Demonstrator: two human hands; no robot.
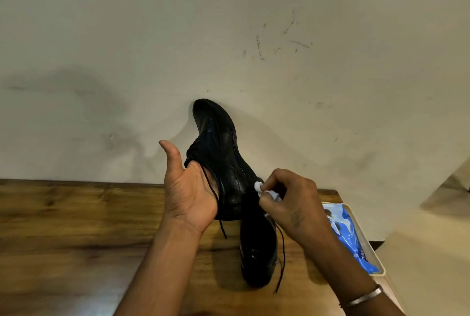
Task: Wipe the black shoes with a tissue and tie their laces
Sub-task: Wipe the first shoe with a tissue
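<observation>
My left hand (189,193) holds a black leather shoe (221,147) up above the table, toe pointing up toward the wall, fingers tucked inside its opening and thumb sticking out. Its dark lace (220,219) hangs loose below my palm. My right hand (290,203) pinches a crumpled white tissue (262,188) against the shoe's side near the heel. A second black shoe (258,247) lies on the wooden table (76,239) under my hands, its untied lace (281,262) trailing to the right.
A white tray (373,252) at the table's right edge holds a blue tissue pack (352,239). A scuffed pale wall (229,36) rises right behind the table. A silver bangle (363,296) circles my right wrist.
</observation>
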